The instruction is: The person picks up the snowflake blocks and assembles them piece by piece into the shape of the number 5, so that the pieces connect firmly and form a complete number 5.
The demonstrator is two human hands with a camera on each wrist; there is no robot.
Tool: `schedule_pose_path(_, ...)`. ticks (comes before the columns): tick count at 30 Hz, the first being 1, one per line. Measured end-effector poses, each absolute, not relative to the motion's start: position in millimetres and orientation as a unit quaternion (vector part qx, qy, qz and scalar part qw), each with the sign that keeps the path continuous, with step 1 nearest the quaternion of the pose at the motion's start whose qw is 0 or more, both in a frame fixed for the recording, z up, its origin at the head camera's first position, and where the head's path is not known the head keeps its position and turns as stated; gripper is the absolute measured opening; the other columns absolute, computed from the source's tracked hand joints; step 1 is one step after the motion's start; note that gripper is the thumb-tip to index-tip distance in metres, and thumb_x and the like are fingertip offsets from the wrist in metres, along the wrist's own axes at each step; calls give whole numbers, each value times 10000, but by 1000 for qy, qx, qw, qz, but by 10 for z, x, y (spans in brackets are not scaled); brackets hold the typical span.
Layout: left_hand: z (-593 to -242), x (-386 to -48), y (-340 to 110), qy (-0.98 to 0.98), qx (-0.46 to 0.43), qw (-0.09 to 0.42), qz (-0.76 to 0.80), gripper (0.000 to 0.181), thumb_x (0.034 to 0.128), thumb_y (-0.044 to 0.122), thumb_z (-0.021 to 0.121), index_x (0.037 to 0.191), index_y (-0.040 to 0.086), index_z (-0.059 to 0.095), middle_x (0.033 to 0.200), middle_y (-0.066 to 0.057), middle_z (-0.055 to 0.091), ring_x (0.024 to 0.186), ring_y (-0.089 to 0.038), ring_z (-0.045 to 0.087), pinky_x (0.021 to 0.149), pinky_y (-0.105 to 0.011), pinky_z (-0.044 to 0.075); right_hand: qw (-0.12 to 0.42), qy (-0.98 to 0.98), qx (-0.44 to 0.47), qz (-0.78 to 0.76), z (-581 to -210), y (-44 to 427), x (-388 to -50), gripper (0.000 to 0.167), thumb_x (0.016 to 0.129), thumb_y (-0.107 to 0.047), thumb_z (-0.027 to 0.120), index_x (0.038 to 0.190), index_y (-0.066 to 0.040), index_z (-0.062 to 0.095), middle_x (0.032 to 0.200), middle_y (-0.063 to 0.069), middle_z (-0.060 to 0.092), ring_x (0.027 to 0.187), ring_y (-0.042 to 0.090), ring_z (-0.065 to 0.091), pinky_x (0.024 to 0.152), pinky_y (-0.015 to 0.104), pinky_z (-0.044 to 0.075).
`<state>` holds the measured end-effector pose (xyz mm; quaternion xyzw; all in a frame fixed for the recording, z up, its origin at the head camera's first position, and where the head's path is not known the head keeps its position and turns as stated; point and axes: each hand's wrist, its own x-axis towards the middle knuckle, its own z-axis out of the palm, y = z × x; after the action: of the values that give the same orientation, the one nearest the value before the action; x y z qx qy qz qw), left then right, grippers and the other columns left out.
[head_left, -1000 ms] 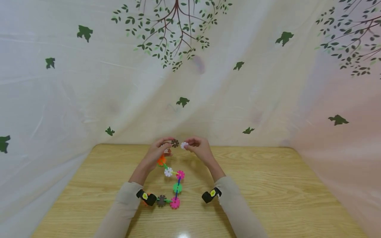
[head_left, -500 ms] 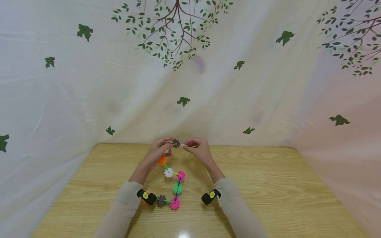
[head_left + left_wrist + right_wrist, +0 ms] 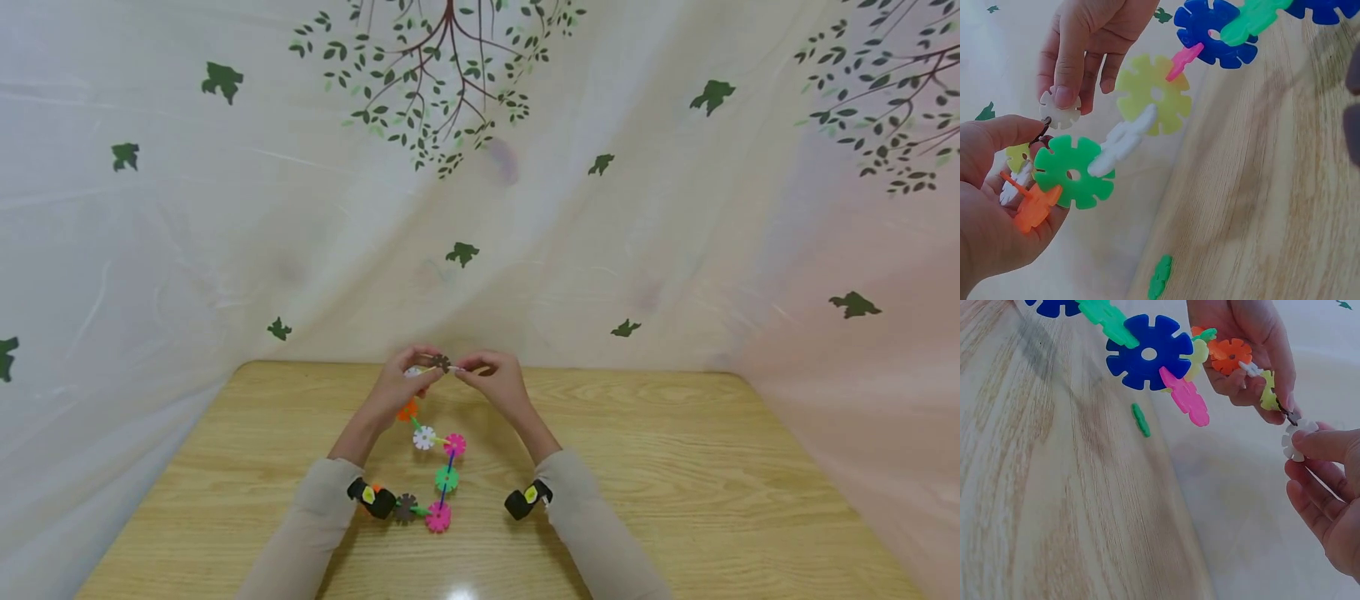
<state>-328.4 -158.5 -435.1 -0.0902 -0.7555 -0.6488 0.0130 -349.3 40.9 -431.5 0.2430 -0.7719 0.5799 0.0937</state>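
At the table's far edge, my left hand (image 3: 392, 390) pinches a dark brown notched plastic disc (image 3: 441, 362) between thumb and fingers. My right hand (image 3: 498, 385) pinches a white notched disc (image 3: 1289, 447) by thumb and fingertips. In the right wrist view the white disc's rim meets the brown disc; how deep the slots sit I cannot tell. From my left hand trails a chain of interlocked discs, among them an orange disc (image 3: 407, 410), a white one (image 3: 423, 437), a pink one (image 3: 454, 444) and a green one (image 3: 447, 479). A yellow disc (image 3: 1268, 394) sits beside the left fingers.
The chain bends back toward me past another pink disc (image 3: 438, 517) and a dark disc (image 3: 405, 507), then passes under the left wrist camera (image 3: 372, 498). A printed cloth (image 3: 540, 292) hangs behind the wooden table (image 3: 675, 467).
The right hand has moved slightly left, bringing the white disc from apart to against the brown disc. Both discs have turned; the brown one now looks more tilted.
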Motion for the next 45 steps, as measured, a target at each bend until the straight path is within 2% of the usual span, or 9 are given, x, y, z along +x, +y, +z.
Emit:
schedule_pose_path(3, -4340, -3261, -1577, -752, -91, 9, -653, 353, 977, 94, 672, 1304, 6, 572, 1230, -216, 646, 942, -266, 645, 761, -342, 593, 94, -775, 249, 573, -4179, 402, -3361, 129, 887, -22, 769, 978, 70, 765, 985, 245, 742, 938, 360, 703, 747, 203, 541)
schedule_pose_path(6, -4339, -3246, -1574, -741, -97, 3, -665, 342, 974, 58, 662, 1292, -10, 553, 1179, -184, 654, 1011, -310, 658, 810, -373, 613, 96, -775, 260, 568, -4083, 400, -3263, 114, 884, 18, 756, 971, 93, 758, 968, 255, 733, 918, 346, 695, 749, 212, 553)
schedule_pose_path(9, -4337, -3243, -1575, -729, -108, 1, -676, 333, 975, 29, 652, 1281, -31, 534, 1132, -147, 651, 962, -254, 664, 781, -306, 614, 99, -769, 267, 572, -4088, 399, -3254, 115, 879, 30, 756, 967, 105, 752, 958, 261, 734, 897, 332, 704, 746, 194, 569)
schedule_pose_path(14, -4331, -3230, -1578, -716, -133, 4, -686, 323, 976, 9, 643, 1267, -61, 520, 1098, -130, 641, 939, -204, 656, 799, -312, 622, 105, -760, 272, 580, -4085, 407, -3227, 97, 867, 53, 757, 931, 124, 741, 920, 273, 736, 855, 332, 721, 745, 226, 598)
schedule_pose_path(22, -4329, -3229, -1579, -704, -145, 8, -695, 302, 961, -21, 652, 1234, -94, 545, 1077, -130, 642, 971, -252, 657, 830, -300, 619, 118, -754, 289, 578, -4070, 419, -3209, 51, 856, 92, 740, 888, 131, 737, 887, 273, 732, 802, 245, 715, 726, 233, 601)
schedule_pose_path(30, -4313, -3218, -1567, -693, -141, 9, -707, 307, 951, -30, 658, 1226, -115, 549, 1003, -68, 636, 885, -162, 667, 847, -297, 614, 136, -747, 295, 580, -4315, 396, -3419, 50, 856, 94, 738, 883, 136, 733, 889, 285, 732, 819, 346, 717, 725, 299, 624)
schedule_pose_path(35, -4320, -3224, -1561, -688, -138, 7, -713, 316, 953, -23, 657, 1232, -119, 545, 1006, -65, 634, 900, -210, 679, 861, -313, 615, 147, -736, 288, 594, -4364, 389, -3454, 45, 851, 33, 785, 862, 73, 767, 862, 217, 751, 780, 220, 723, 703, 242, 614)
schedule_pose_path(39, -4320, -3234, -1560, -687, -133, 4, -715, 315, 959, -17, 649, 1240, -112, 542, 1029, -71, 637, 883, -183, 698, 896, -356, 611, 152, -728, 286, 604, -4369, 378, -3452, 54, 848, 11, 798, 861, 57, 772, 849, 201, 751, 756, 148, 713, 694, 220, 609)
schedule_pose_path(45, -4321, -3242, -1545, -676, -132, 4, -725, 303, 962, -41, 637, 1234, -127, 533, 1028, -73, 642, 870, -173, 698, 851, -303, 619, 168, -721, 295, 604, -4392, 353, -3450, 65, 848, 35, 786, 861, 93, 758, 855, 227, 748, 778, 295, 724, 696, 267, 624)
